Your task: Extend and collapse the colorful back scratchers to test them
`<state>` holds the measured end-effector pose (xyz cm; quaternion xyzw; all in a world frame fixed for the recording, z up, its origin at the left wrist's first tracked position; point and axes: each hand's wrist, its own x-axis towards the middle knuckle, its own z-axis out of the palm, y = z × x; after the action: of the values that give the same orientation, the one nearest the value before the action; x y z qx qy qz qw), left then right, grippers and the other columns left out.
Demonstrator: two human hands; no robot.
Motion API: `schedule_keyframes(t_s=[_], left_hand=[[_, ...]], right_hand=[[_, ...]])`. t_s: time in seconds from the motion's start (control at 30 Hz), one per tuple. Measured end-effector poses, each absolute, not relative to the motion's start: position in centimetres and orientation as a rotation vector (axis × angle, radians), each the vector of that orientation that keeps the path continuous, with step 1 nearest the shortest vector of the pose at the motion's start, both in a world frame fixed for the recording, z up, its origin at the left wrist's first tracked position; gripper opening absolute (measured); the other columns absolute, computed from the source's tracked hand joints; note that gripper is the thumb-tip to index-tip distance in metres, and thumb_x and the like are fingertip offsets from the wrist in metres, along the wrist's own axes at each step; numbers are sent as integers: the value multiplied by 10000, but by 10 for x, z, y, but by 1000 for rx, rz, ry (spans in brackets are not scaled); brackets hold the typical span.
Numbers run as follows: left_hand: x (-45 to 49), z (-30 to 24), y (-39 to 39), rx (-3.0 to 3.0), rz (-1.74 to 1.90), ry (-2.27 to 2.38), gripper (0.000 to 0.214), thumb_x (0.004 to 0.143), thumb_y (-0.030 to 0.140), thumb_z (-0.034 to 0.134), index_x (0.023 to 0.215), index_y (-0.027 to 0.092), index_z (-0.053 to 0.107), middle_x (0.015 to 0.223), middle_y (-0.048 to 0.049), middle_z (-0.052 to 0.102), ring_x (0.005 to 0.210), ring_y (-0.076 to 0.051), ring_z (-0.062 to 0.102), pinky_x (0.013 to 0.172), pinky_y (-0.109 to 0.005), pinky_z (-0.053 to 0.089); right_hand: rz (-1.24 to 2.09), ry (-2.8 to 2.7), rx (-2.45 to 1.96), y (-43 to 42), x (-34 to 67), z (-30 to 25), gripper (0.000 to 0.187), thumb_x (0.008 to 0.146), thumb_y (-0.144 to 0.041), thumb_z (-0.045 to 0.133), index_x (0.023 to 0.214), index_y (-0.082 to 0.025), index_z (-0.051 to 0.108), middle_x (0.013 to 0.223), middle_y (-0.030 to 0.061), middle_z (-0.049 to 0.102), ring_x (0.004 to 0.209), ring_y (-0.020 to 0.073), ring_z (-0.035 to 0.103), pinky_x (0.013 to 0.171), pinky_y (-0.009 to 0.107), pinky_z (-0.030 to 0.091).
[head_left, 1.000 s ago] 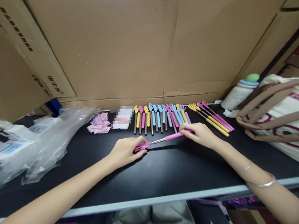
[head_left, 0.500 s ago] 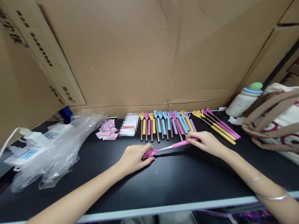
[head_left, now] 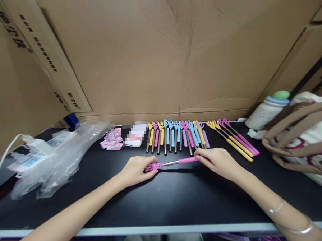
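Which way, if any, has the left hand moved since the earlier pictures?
No. The left hand stays on the claw of the pink scratcher, just before the left end of the row, as earlier.

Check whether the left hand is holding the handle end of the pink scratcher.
No, the left hand grips the claw end of the pink scratcher, while the right hand holds the handle end.

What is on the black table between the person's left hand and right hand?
In the head view, only the pink back scratcher spans that gap: the left hand grips its claw end, the right hand its handle.
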<state>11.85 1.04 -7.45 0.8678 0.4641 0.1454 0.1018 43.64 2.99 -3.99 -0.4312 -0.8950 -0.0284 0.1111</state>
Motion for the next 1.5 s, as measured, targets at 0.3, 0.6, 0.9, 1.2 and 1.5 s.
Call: schedule_keyframes(t_s=[0.3, 0.6, 0.9, 1.2, 1.5], left_hand=[[114, -77, 11, 2565, 419, 1329, 215, 876, 400, 508, 1006, 266, 613, 842, 35, 696, 722, -130, 626, 614, -205, 337], [107, -77, 16, 2637, 497, 1309, 212, 879, 391, 507, 997, 252, 615, 830, 37, 700, 699, -110, 627, 586, -190, 332], [106, -76, 14, 2715, 528, 1342, 192, 893, 378, 509, 1010, 256, 602, 890, 38, 708, 748, -115, 644, 595, -188, 340], [113, -65, 11, 3029, 467, 1332, 222, 934, 392, 458, 935, 224, 601, 819, 4, 664, 745, -126, 613, 577, -217, 347], [129, -36, 20, 3214, 594, 1382, 240, 975, 277, 363, 947, 172, 578, 863, -39, 628, 820, -155, 566, 644, -256, 374]], right_hand=[[-170, -2618, -1217, 14, 427, -38, 224, 945, -404, 434, 869, -234, 559, 741, -19, 704, 609, 135, 643, 553, 232, 349], [-31, -2687, -1247, 20, 421, -42, 226, 932, -431, 443, 917, -252, 580, 772, -4, 710, 644, 145, 648, 570, 237, 378], [130, -2669, -1189, 22, 413, -41, 238, 947, -378, 391, 1017, -243, 574, 929, 16, 713, 730, 146, 660, 637, 241, 427], [-67, -2786, -1097, 22, 398, -46, 286, 959, -418, 387, 1053, -263, 608, 823, 10, 728, 710, 148, 676, 590, 221, 387], [-316, -2629, -1084, 35, 379, -34, 249, 960, -348, 357, 973, -212, 566, 812, 28, 713, 660, 144, 642, 557, 240, 334]])
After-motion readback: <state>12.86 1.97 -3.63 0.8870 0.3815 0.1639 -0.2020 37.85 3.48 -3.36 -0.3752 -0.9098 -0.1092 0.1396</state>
